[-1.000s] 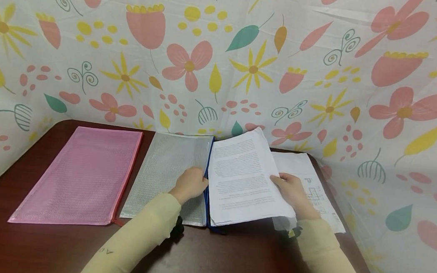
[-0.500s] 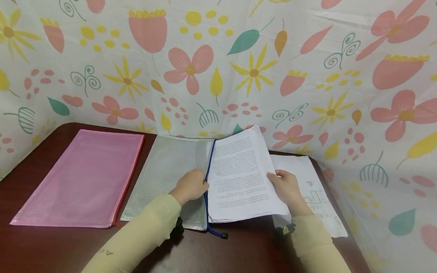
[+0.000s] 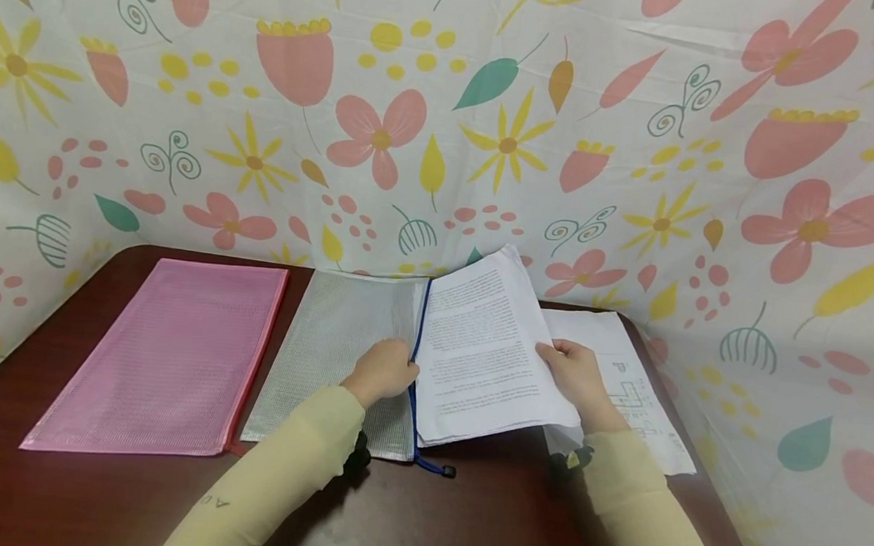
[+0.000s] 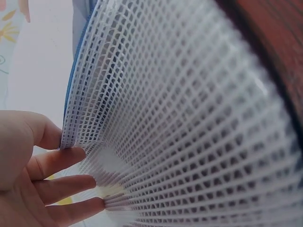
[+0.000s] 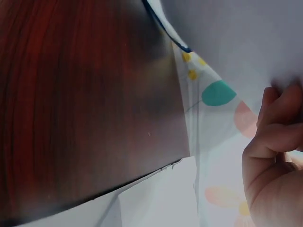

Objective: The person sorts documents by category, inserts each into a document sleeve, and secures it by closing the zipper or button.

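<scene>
The left hand (image 3: 380,372) pinches the clear mesh pouch (image 3: 344,317) beside its blue zipper (image 3: 423,314). At three o'clock from it, the right hand (image 3: 579,380) grips the printed papers (image 3: 480,359), whose edge meets the zipper; whether they enter, I cannot tell. The pink pouch (image 3: 161,356) lies at nine o'clock on the desk (image 3: 467,517).

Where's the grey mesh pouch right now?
In the head view, the grey mesh pouch is just left of the middle on the brown table, between the pink pouch on its left and the printed sheets on its right.
</scene>
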Demonstrator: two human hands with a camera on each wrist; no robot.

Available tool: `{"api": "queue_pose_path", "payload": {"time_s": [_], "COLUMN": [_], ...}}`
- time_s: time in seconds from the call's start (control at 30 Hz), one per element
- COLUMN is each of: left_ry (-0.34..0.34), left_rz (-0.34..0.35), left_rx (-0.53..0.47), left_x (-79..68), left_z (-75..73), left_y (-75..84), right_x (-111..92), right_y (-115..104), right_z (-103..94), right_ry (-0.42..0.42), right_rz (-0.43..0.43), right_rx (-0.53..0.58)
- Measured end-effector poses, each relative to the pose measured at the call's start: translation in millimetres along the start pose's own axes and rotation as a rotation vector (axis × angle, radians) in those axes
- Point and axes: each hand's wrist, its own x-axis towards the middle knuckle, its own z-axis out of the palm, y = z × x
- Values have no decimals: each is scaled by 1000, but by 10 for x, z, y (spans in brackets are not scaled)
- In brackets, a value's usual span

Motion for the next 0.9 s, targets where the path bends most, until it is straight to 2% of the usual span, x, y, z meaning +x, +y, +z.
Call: {"api": "queue_pose_path", "payload": {"time_s": [0.63,0.8,0.9], "left_ry": [5,12,12], "left_rz": [-30,-12,2], "left_rx": [7,-4,-5], "left_x": [18,5,6], "left_z": [37,51,50], "left_y": [30,18,5], "right_x": [-34,-17,-12], "right_y": [-80,-55,-61], "right_z": [25,28,42], "right_ry": [3,53,76], "right_rz": [25,7,-18], "right_rx": [41,10,50]}}
